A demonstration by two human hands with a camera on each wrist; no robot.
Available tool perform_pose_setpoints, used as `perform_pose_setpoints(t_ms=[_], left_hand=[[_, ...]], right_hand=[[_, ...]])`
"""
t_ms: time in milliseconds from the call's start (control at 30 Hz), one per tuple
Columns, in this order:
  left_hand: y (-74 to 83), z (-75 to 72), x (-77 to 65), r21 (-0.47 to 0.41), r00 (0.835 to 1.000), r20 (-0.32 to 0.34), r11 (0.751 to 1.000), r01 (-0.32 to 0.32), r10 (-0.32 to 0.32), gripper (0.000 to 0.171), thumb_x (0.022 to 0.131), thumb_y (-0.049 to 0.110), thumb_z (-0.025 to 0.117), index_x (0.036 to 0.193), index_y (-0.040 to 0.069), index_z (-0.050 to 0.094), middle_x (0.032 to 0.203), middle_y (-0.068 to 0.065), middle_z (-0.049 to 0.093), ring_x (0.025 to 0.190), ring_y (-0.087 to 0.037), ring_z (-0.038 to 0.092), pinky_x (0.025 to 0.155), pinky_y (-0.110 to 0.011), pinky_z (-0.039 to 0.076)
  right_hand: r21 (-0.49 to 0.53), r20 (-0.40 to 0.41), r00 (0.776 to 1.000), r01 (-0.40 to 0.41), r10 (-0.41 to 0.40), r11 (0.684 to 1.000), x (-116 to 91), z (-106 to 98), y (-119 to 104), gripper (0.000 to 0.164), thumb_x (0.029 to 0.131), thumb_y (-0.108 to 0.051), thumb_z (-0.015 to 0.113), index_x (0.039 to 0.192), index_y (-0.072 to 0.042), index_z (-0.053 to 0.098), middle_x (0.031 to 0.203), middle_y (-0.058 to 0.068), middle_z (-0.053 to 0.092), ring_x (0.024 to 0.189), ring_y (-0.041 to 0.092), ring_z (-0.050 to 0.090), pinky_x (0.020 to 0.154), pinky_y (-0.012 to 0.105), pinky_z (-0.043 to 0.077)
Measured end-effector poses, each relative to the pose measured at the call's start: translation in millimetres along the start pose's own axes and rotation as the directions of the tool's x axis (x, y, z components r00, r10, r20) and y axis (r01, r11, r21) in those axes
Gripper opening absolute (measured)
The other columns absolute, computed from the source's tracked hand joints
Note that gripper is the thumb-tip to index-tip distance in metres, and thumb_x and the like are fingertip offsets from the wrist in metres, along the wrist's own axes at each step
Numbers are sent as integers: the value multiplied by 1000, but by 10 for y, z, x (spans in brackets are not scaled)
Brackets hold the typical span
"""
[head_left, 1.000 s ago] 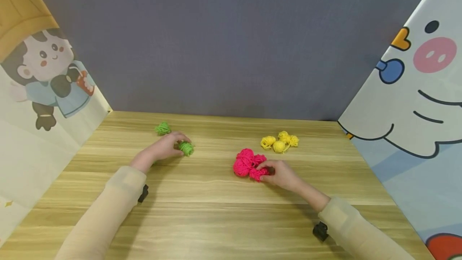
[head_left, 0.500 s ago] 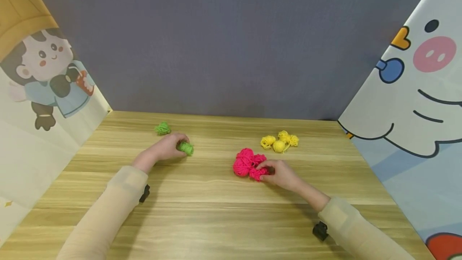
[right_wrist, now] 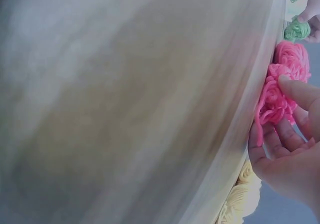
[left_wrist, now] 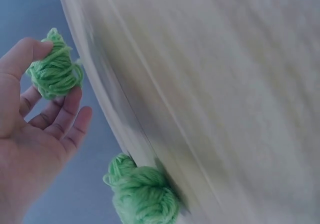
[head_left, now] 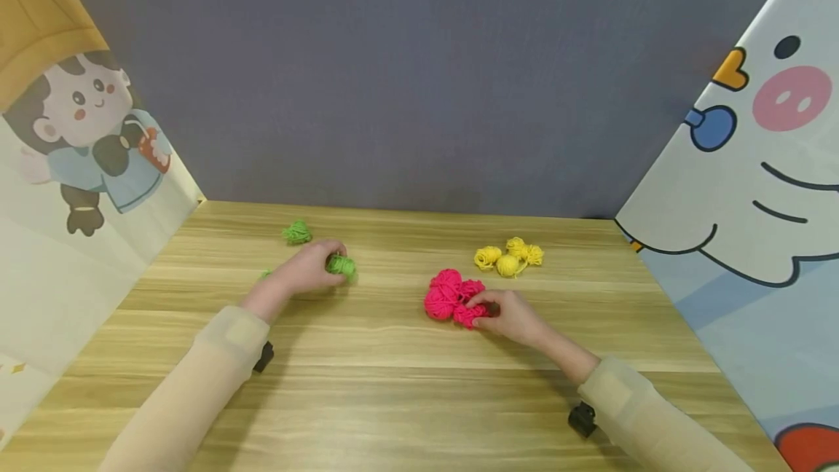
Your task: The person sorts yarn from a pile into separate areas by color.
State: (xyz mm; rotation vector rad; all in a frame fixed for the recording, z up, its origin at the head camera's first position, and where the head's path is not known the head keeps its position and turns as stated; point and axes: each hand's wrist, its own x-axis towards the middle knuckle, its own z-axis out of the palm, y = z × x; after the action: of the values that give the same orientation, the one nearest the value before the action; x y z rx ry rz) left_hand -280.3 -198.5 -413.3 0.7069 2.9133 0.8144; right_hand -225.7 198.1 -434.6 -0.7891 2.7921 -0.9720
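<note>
My left hand pinches a small green yarn ball between thumb and fingers, at the left of the table. Behind that hand lies another green yarn ball. In the left wrist view, green yarn balls sit on the table below the hand. My right hand holds a pink yarn ball between thumb and fingers. It lies against the other pink yarn balls in a tight cluster at mid-table.
A group of yellow yarn balls lies behind and right of the pink ones. The wooden table meets a grey panel at the back. Panels with cartoon prints stand on both sides.
My left hand has shifted slightly right with the green yarn ball, and a bit of green now shows behind its wrist. The right hand and the pink cluster stay in place.
</note>
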Motion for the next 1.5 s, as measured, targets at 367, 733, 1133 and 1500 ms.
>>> perform_pose_setpoints(t_ms=[367, 733, 1133, 1500], left_hand=[[215, 54, -79, -3, 998, -53, 1000, -19, 18, 35, 78, 20, 75, 105, 5, 58, 100, -9, 59, 88, -20, 55, 77, -37, 50], [473, 135, -191, -9, 996, -85, 1000, -7, 6, 35, 79, 21, 75, 104, 6, 57, 96, -7, 58, 83, -19, 55, 73, -36, 50], [723, 244, -291, -49, 995, -100, 999, 20, -24, 35, 77, 21, 77, 104, 8, 57, 97, -5, 58, 80, -15, 54, 70, -29, 51], [861, 350, -388, -25, 994, -109, 1000, 14, -16, 37, 77, 21, 77, 105, 8, 58, 99, -4, 59, 83, -15, 56, 75, -31, 53]], right_hand=[[-4, 4, 1000, -15, 15, 1000, -3, -8, 29, 24, 77, -11, 76, 100, -14, 71, 103, 6, 69, 90, 15, 62, 71, 24, 51], [-11, 11, 1000, -13, 13, 1000, 7, -6, 8, 23, 78, -12, 76, 100, -14, 71, 103, 6, 69, 89, 15, 61, 71, 25, 51], [-7, 9, 1000, -12, 12, 1000, 10, 11, 8, 24, 78, -13, 76, 101, -15, 71, 105, 6, 69, 93, 17, 62, 74, 29, 53], [-1, 12, 1000, -19, 19, 1000, 12, 18, 15, 24, 78, -12, 76, 101, -15, 71, 105, 6, 69, 91, 16, 62, 72, 25, 52]])
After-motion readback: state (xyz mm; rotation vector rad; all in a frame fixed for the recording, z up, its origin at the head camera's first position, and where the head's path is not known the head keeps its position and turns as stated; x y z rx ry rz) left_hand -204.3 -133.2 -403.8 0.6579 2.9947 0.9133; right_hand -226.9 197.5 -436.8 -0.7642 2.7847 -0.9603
